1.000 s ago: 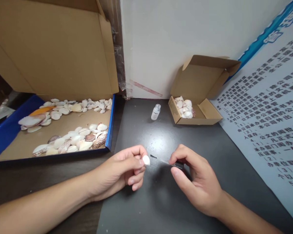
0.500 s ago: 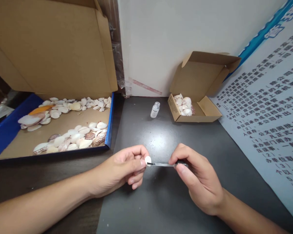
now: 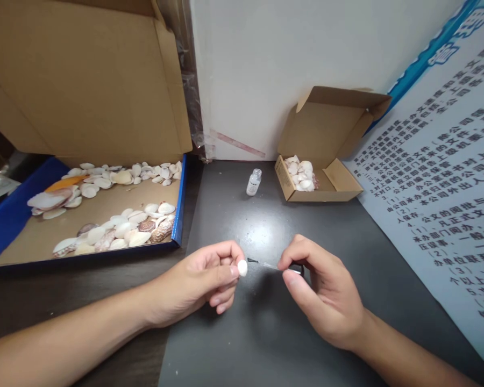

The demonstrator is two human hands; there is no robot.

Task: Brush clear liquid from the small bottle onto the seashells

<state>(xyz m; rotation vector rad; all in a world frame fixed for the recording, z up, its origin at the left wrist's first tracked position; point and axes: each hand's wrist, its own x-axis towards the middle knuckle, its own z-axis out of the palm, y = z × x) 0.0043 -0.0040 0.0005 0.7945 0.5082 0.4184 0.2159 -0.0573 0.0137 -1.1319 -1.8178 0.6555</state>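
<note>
Between thumb and forefinger, my left hand (image 3: 210, 279) pinches a small white seashell (image 3: 242, 268). My right hand (image 3: 322, 290) grips a small brush (image 3: 269, 266) by its dark cap; the thin clear stem points left. Its dark bristle tip is close beside the shell's upper right edge; whether they touch I cannot tell. Beyond the hands, an uncapped clear glass bottle (image 3: 253, 183) with a printed label stands upright on the dark grey mat (image 3: 213, 349).
At left, an open blue-sided cardboard box (image 3: 178, 215) holds many loose shells (image 3: 123, 228) in two groups. A smaller open cardboard box (image 3: 339, 188) at back right contains more white shells (image 3: 303, 173). A white panel rises behind, and a printed sheet (image 3: 439, 215) lies right.
The brush tip has come off the shell's face to its upper right side, and the stem now slants. The shell has turned in my left fingers, showing a rounder side.
</note>
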